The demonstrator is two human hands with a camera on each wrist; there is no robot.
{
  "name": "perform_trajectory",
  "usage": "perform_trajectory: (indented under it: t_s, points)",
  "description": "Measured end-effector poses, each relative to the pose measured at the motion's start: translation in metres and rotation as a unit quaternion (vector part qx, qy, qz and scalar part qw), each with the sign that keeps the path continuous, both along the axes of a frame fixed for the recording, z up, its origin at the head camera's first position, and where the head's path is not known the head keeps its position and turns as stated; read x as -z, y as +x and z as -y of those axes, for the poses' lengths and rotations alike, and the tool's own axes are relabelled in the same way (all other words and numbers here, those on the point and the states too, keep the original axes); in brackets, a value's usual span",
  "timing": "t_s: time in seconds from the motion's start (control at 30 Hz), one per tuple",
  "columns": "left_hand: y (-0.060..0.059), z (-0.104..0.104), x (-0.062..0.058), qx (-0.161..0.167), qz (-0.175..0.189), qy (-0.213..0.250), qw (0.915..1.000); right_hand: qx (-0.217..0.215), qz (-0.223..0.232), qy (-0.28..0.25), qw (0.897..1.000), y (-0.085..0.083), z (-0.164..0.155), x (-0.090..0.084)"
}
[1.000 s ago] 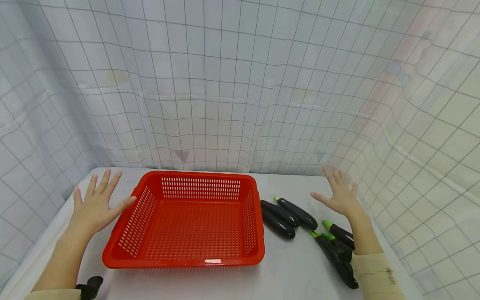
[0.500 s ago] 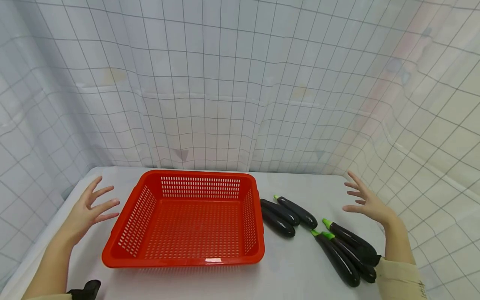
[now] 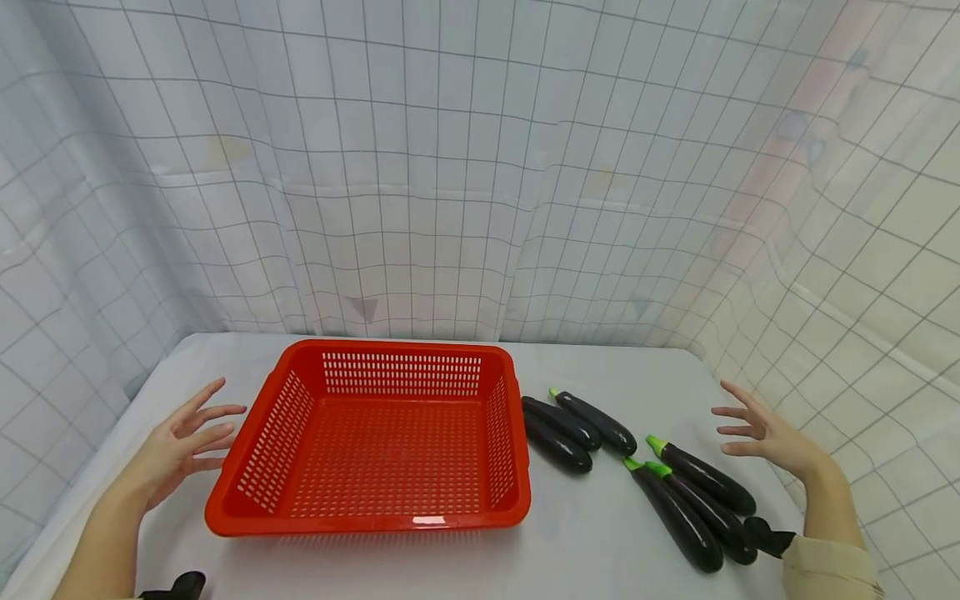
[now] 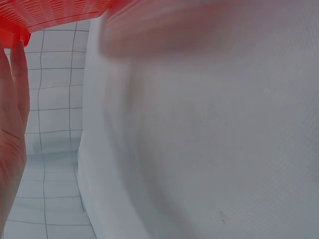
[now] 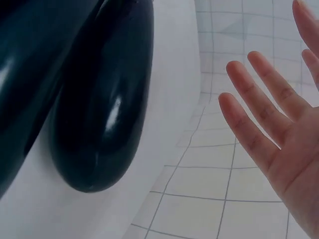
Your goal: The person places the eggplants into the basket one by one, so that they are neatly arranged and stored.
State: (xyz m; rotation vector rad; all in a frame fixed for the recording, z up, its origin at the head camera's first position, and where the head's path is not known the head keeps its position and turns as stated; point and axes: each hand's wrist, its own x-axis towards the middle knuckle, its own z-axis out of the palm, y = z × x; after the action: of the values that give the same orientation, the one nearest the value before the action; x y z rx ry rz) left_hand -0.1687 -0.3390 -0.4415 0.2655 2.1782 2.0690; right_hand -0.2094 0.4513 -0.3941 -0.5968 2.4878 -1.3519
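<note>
A red plastic basket (image 3: pixel 390 526) with slotted walls stands on the white table, with nothing inside. Left of it, my left hand (image 3: pixel 177 444) is held with fingers spread and relaxed, near the basket's left side and holding nothing. My right hand (image 3: pixel 776 437) hovers at the table's right edge, its fingers extended and free of any object; the right wrist view shows its palm (image 5: pixel 306 172). Nearest to it lies an eggplant (image 3: pixel 708 477) with a green stem, beside two more, one of them the long eggplant (image 3: pixel 677 518). Another group of eggplants (image 3: pixel 558 446) lies against the basket's right side.
The white table (image 3: pixel 585 533) carries everything. White grid-patterned curtains (image 3: pixel 420 208) enclose it at the back and both sides. A black wrist strap part (image 3: pixel 767 537) on the right arm overlaps the ends of the nearer eggplants.
Both hands have turned from palms down to palms facing inward. The right hand has moved outward to the right and nearer, uncovering the eggplants below it. Basket and eggplants stay put.
</note>
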Motion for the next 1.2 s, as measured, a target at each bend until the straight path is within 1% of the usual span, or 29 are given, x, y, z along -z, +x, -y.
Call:
perform_trajectory:
  t_s: [0.17, 0.3, 0.37, 0.43, 0.53, 0.67, 0.83, 1.2]
  points:
    - [0.001, 0.000, 0.006, 0.013, 0.023, 0.018, 0.9995, 0.016, 0.042, 0.022, 0.999, 0.004, -0.012, 0.014]
    - [0.001, -0.002, 0.009, 0.018, 0.041, 0.018, 0.9988, 0.004, 0.074, 0.010, 0.997, 0.007, -0.018, 0.023]
    - [0.001, -0.003, 0.009, 0.024, 0.048, 0.018, 0.9984, -0.012, 0.092, -0.002, 0.996, 0.008, -0.020, 0.026]
    - [0.001, -0.003, 0.010, 0.031, 0.051, 0.019, 0.9981, -0.025, 0.109, -0.006, 0.994, 0.009, -0.021, 0.030]
    - [0.001, -0.004, 0.011, 0.041, 0.051, 0.026, 0.9975, -0.030, 0.128, -0.004, 0.991, 0.011, -0.021, 0.033]
    - [0.001, -0.004, 0.010, 0.050, 0.050, 0.040, 0.9967, -0.016, 0.144, 0.008, 0.989, 0.013, -0.022, 0.036]
    - [0.001, -0.005, 0.009, 0.050, 0.052, 0.052, 0.9960, -0.001, 0.156, 0.024, 0.987, 0.016, -0.022, 0.040]
    - [0.002, -0.007, 0.006, 0.055, 0.057, 0.076, 0.9939, 0.001, 0.177, 0.020, 0.984, 0.013, -0.026, 0.056]
